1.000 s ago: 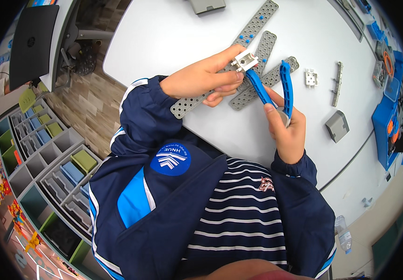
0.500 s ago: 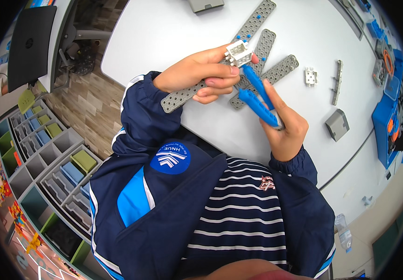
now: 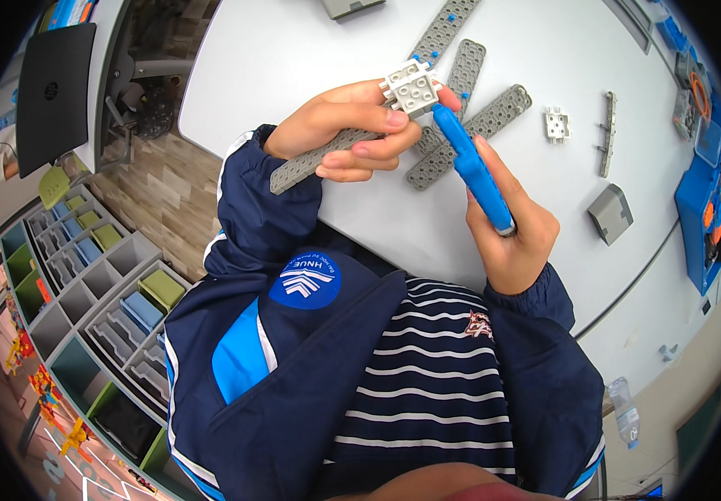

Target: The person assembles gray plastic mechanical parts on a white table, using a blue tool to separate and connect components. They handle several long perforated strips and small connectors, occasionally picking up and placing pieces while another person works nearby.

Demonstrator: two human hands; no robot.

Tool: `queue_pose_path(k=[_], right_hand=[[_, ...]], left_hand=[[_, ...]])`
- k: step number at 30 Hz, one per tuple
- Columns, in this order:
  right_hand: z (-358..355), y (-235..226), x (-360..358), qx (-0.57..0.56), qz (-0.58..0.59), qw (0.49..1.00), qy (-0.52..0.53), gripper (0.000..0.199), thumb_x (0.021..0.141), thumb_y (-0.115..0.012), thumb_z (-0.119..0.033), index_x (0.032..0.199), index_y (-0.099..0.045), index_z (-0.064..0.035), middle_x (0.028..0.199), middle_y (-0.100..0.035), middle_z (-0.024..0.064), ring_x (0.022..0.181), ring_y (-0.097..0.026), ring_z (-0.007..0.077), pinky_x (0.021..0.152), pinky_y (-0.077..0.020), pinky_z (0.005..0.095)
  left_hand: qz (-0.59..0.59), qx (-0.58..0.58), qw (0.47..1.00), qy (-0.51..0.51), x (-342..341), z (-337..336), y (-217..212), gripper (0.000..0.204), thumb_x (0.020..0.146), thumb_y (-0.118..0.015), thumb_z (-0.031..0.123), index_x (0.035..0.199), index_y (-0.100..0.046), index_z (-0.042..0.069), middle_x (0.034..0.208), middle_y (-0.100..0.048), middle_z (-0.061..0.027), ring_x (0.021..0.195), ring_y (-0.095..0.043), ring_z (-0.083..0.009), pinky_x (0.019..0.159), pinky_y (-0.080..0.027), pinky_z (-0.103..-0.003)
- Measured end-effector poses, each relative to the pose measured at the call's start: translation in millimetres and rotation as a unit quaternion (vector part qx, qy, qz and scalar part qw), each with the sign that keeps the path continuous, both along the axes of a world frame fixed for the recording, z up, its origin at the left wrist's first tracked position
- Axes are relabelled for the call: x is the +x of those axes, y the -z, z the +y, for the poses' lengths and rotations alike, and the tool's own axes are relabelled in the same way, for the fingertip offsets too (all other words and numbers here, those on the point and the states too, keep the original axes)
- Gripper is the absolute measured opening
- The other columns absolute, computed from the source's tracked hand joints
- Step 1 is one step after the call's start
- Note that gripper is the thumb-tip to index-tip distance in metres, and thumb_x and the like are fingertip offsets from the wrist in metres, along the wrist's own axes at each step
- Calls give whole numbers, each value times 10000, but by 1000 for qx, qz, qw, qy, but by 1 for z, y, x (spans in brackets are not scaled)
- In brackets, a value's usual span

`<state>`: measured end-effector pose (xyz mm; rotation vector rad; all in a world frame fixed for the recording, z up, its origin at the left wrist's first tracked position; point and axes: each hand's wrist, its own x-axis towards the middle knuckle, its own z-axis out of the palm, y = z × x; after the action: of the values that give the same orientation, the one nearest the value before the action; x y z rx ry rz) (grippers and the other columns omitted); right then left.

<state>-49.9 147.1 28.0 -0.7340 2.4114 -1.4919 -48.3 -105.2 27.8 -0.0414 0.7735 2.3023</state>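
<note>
In my left hand (image 3: 352, 125), a white connector block (image 3: 411, 88) with holes in its face is pinched between thumb and fingers. A long grey perforated beam (image 3: 314, 163) passes through the same hand and slants down over my sleeve; whether it joins the beam beyond the fingers is hidden. My right hand (image 3: 515, 219) is closed round a blue plier-like tool (image 3: 477, 167). Its tip meets the lower right edge of the white block, and its two arms are close together.
Grey perforated beams (image 3: 502, 115) lie fanned out on the white table (image 3: 277, 50), some with small blue pins. To the right are another white connector (image 3: 557, 125), a thin grey bar (image 3: 607, 134) and a grey box-like part (image 3: 610, 215). A blue bin (image 3: 696, 234) stands farther right.
The white block has turned in my left hand, so its holed face now shows. The blue tool's arms, spread before, have come together with the tip at the block.
</note>
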Motion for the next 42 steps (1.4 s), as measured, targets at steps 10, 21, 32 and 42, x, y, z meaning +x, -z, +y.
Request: queue_pose_path(k=[10, 21, 32, 42], right_hand=[[3, -3, 1, 0, -72, 997, -20, 663, 703, -687, 47, 1342, -605, -112, 974, -720, 180, 757, -722, 248, 715, -535, 270], [0, -9, 2, 0, -39, 999, -6, 493, 808, -630, 70, 1292, -629, -22, 823, -710, 91, 687, -619, 58, 690, -488, 200], [-1, -8, 2, -3, -45, 999, 1, 434, 841, -652, 41, 1272, -638, -10, 794, -705, 78, 644, -588, 41, 654, -477, 192], [0, -8, 3, -4, -63, 998, -20, 477, 828, -633, 59, 1299, -621, -17, 783, -698, 76, 638, -592, 47, 648, -470, 191]], left_hand=[[49, -162, 985, 16, 6, 3, -4, 419, 1005, -427, 120, 1381, -333, -38, 537, -401, 24, 343, -375, -31, 310, -310, -159], [107, -119, 987, 2, 8, -2, 3, 400, 1032, -413, 128, 1392, -333, -27, 802, -620, -131, 367, -406, -36, 358, -375, -172], [103, -127, 986, 8, 8, -3, 1, 398, 1029, -411, 107, 1405, -342, -4, 988, -651, -213, 407, -417, -42, 402, -398, -181], [116, -161, 980, 1, 9, 3, -2, 364, 989, -443, 59, 1339, -356, 3, 606, -437, 19, 381, -386, -33, 363, -304, -163]])
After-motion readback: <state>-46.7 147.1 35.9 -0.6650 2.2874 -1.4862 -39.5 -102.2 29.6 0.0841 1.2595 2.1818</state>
